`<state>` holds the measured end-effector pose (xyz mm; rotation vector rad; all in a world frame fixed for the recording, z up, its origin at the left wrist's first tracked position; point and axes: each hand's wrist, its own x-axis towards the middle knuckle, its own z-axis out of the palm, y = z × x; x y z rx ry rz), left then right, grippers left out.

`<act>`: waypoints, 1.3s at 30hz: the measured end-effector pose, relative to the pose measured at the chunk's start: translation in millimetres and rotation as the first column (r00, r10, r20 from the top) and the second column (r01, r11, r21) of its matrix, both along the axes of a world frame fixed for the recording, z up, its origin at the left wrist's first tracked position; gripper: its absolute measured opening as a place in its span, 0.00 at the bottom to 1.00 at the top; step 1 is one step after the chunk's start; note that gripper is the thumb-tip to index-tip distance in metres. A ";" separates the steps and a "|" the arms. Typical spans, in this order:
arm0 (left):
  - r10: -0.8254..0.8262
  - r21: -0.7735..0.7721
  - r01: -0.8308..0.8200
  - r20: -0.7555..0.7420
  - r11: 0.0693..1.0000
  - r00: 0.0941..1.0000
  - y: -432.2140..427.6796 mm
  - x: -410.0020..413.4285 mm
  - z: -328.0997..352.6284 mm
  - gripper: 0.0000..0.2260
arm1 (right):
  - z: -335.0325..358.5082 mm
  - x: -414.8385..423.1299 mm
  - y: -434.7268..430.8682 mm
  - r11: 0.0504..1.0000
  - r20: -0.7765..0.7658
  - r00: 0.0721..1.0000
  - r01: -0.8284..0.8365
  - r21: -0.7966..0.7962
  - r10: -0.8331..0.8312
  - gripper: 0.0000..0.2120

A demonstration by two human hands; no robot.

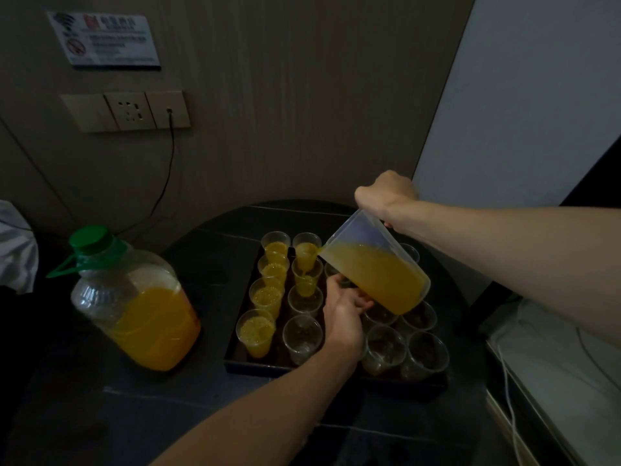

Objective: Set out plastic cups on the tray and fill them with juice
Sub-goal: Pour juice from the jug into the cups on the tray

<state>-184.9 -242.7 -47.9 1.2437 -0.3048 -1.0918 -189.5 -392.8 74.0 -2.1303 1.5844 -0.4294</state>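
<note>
Dim room, round dark table (208, 260), socket panel (126, 111) on beige wall (285, 95)

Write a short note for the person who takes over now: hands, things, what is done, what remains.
Right hand grips the jug, tilted, pouring juice into a second-column cup.
Left hand reaches among cups under the jug; its grip is unclear.
Done: cups stand on the tray; left column filled, plus the far cup of the second column.
Left: finish this cup, fill the empty cups.
Big bottle, about half full, stands left of the tray.
</note>
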 end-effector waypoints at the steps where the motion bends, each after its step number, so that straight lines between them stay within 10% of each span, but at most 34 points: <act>1: -0.001 0.006 0.001 0.000 1.000 1.000 -0.9 -0.1 -0.9 0.21 | 0.6 0.1 -0.2 1.000 -0.001 1.000 0.001 0.000 -0.001 0.11; 39: -0.014 -0.006 0.014 0.000 1.000 1.000 2.3 1.1 7.6 0.23 | 7.0 1.1 5.3 1.000 0.000 1.000 0.009 -0.022 -0.009 0.11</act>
